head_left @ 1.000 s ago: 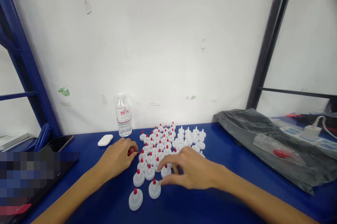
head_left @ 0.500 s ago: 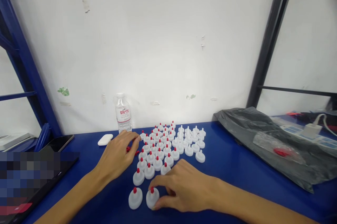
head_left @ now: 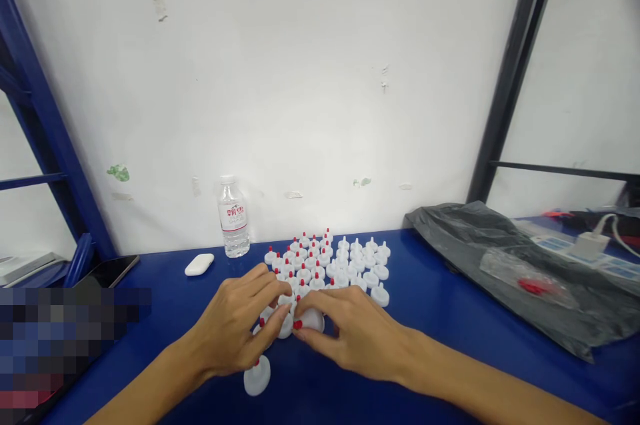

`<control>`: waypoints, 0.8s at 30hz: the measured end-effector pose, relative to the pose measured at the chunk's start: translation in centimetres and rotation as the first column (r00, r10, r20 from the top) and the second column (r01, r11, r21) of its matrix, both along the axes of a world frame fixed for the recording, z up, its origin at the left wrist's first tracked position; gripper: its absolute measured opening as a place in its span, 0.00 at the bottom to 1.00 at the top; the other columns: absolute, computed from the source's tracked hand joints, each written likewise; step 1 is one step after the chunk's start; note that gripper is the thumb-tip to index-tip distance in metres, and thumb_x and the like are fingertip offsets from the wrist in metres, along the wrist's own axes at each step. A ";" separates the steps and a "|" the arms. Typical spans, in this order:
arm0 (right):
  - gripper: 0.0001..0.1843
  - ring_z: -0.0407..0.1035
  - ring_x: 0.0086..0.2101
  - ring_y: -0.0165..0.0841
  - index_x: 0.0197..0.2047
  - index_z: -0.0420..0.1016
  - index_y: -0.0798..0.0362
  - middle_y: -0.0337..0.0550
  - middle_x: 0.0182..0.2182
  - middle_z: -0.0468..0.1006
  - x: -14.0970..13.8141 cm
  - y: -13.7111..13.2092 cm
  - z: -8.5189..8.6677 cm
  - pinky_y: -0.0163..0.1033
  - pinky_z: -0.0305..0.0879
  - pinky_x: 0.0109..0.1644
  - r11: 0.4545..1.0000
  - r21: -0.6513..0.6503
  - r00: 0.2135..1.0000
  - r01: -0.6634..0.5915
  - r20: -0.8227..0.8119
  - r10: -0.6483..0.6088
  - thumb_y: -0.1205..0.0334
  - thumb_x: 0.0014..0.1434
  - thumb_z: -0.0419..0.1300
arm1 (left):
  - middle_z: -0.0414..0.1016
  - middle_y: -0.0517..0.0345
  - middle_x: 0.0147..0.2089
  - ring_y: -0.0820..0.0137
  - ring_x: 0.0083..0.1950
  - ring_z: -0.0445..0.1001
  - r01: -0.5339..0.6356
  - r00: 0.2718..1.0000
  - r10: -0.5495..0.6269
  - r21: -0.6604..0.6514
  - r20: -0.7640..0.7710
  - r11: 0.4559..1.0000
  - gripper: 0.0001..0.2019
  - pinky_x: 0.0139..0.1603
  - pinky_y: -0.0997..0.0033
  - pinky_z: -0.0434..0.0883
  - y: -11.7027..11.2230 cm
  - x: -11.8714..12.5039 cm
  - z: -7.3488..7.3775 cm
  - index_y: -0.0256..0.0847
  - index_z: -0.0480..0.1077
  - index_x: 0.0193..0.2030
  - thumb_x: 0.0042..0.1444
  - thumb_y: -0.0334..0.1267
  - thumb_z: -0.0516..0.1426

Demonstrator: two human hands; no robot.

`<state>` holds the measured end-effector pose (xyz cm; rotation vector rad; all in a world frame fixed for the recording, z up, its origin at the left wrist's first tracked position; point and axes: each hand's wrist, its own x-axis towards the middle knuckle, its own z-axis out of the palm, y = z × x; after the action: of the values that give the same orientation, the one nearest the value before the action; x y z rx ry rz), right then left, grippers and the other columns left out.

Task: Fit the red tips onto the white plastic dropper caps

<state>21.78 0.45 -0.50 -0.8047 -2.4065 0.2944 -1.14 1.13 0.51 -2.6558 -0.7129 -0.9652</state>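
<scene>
My right hand (head_left: 345, 328) pinches a white round nozzle cap (head_left: 314, 322), which is tilted so that its red tip points left toward my other hand. Close beside it, my left hand (head_left: 250, 315) has thumb and fingertips drawn together; whether anything is between them I cannot make out. Under and behind both hands stand many white nozzle caps with red tips (head_left: 303, 273), partly covered by the fingers. One more red-tipped cap (head_left: 257, 377) stands alone at the front. To the right are plain white nozzle caps (head_left: 380, 295) with bare spouts.
At the wall stands a water bottle (head_left: 233, 218), with a small white case (head_left: 199, 264) to its left. A dark plastic bag (head_left: 470, 245) lies on the right of the blue table (head_left: 400, 358), bearing a clear bag of red pieces (head_left: 533, 286). A phone (head_left: 113, 275) rests far left.
My right hand has lifted the front cap off the table and tipped it. My left hand has come from the loose red pieces at the left toward the right hand, now hiding those pieces.
</scene>
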 end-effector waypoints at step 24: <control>0.15 0.75 0.28 0.32 0.44 0.62 0.50 0.37 0.30 0.79 0.0 1.2 -0.1 0.35 0.66 0.33 0.882 0.456 0.988 0.118 -0.140 -0.060 0.52 0.64 0.62 | 0.62 0.63 0.27 0.70 0.30 0.61 -0.093 0.975 0.170 -0.436 0.142 0.895 0.19 0.34 0.68 0.58 -0.6 2.7 -0.7 0.42 0.59 0.29 0.72 0.41 0.41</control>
<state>21.75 1.68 -0.56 -0.6485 -2.1834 -0.2596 1.57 0.49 -0.22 -2.8524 -1.2618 -1.1268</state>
